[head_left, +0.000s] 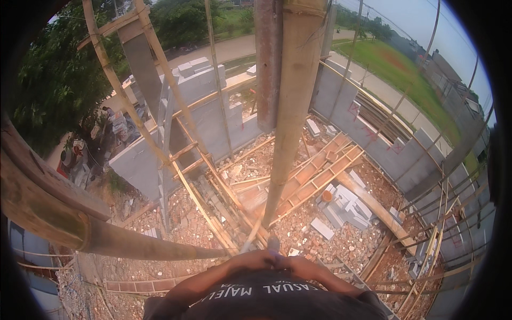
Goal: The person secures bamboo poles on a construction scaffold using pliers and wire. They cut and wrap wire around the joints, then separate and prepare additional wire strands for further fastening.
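Evidently, balance matters most here: the person looks down from a height onto rubble point(344, 248) spread below the upright bamboo pole point(290, 106). That pole stands directly in front of the body; the left hand point(255, 260) and right hand point(292, 263) meet just on the near side of its lower end, drawn close together, though whether the fingers pinch anything cannot be told. Since neither hand is visibly wrapped around the pole, a slip might leave no ready hold. The slanting bamboo pole point(144, 248), left of the upright one, could snag an arm. Anything dropped might strike the grey blocks point(349, 208) or ribbed wooden panels point(317, 186) to its right.
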A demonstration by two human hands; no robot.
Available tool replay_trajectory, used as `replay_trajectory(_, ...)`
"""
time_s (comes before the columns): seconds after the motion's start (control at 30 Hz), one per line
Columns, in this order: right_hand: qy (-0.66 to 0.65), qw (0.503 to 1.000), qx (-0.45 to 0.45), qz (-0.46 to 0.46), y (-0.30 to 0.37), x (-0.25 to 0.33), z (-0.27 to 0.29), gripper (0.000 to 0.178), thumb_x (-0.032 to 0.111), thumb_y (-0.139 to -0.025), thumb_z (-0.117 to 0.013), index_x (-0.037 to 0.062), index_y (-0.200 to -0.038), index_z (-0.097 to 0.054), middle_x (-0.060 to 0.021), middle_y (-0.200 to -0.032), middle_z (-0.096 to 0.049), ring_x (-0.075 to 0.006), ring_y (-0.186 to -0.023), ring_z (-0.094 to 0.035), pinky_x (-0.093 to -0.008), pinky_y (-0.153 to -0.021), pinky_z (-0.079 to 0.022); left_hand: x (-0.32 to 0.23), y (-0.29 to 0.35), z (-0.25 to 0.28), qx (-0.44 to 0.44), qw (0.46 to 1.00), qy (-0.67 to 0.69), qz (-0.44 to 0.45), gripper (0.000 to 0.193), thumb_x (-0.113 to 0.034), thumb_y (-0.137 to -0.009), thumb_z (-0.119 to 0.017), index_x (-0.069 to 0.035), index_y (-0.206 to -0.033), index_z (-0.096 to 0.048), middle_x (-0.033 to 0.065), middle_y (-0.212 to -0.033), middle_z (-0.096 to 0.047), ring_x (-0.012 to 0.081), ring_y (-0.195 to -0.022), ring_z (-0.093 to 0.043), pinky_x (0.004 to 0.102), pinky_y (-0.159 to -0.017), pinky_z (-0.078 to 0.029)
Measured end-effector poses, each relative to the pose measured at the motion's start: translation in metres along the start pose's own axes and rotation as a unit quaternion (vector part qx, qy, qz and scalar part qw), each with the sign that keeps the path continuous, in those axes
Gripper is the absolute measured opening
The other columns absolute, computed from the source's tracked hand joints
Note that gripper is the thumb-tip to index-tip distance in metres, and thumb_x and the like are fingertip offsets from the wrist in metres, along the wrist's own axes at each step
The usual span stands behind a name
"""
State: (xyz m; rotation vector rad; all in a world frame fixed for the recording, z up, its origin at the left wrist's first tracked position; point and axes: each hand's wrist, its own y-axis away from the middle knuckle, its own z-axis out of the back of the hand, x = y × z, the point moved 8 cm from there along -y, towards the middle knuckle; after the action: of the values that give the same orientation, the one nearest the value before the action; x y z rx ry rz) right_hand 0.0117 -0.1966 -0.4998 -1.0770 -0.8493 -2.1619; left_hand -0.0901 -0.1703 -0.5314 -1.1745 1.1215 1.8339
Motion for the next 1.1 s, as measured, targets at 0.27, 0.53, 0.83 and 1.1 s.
replay_trajectory(0.27, 0.067, 0.994, -0.016, -0.088, -0.002, -0.03, 0.003, 0.04, 0.033, -0.091, -0.061, 0.0055, -0.12, -0.06, -0.0244, -0.107, -0.067, -0.041, -0.101, -0.065, -0.0471, -0.087, -0.051, -0.042, 0.012, 0.017, -0.07, 0.991, -0.095, 0.054, 0.023, -0.019, -0.085, -0.063, -0.006, -0.102, -0.072, 0.0187, -0.095, -0.071, 0.0338, -0.093, -0.068, 0.0416, -0.082, -0.051)
replay_trajectory(0.53, 0.051, 0.951, -0.025, -0.303, 0.01, -0.04, 0.011, 0.054, 0.055, -0.085, -0.062, 0.0075, -0.111, -0.071, -0.0229, -0.093, -0.071, -0.04, -0.093, -0.069, -0.0457, -0.086, -0.053, 0.011, -0.026, -0.013, -0.114, 0.978, -0.17, 0.03, 0.026, -0.026, -0.085, -0.065, -0.001, -0.093, -0.067, 0.023, -0.084, -0.067, 0.0357, -0.085, -0.068, 0.0454, -0.078, -0.05)
replay_trajectory(0.83, 0.187, 0.93, -0.049, -0.313, 0.022, 0.006, 0.068, 0.045, 0.045, -0.074, -0.069, 0.0015, -0.084, -0.073, -0.0234, -0.076, -0.069, -0.039, -0.079, -0.07, -0.046, -0.076, -0.054, 0.008, -0.022, -0.004, -0.215, 0.944, -0.25, -0.023, 0.024, -0.019, -0.081, -0.062, -0.002, -0.098, -0.066, 0.02, -0.096, -0.067, 0.0351, -0.094, -0.066, 0.0456, -0.076, -0.05)
replay_trajectory(1.1, 0.233, 0.939, -0.159, -0.195, 0.074, 0.122, 0.177, 0.03, 0.027, -0.068, -0.074, -0.0012, -0.076, -0.069, -0.0179, -0.069, -0.066, -0.0354, -0.067, -0.067, -0.0414, -0.064, -0.053, -0.033, -0.009, 0.038, -0.216, 0.963, -0.153, -0.049, 0.044, -0.018, -0.086, -0.063, 0.0, -0.124, -0.052, 0.0192, -0.113, -0.06, 0.0391, -0.108, -0.059, 0.0448, -0.095, -0.047)
